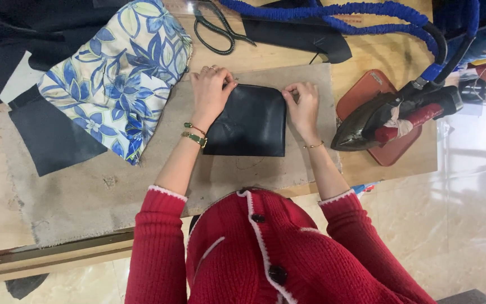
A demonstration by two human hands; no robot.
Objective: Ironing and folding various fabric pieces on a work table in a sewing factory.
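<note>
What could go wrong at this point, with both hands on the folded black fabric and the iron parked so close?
The iron rests on its red pad just beside the right hand; if it is hot, a sideways move could brush it. Its blue cord loops across the table top and might snag. Both hands, left hand included, pinch only the top edge of the black fabric piece, so the fold could slip.

Black folded fabric piece (248, 121) lies flat on grey felt pad (85, 191)
</note>
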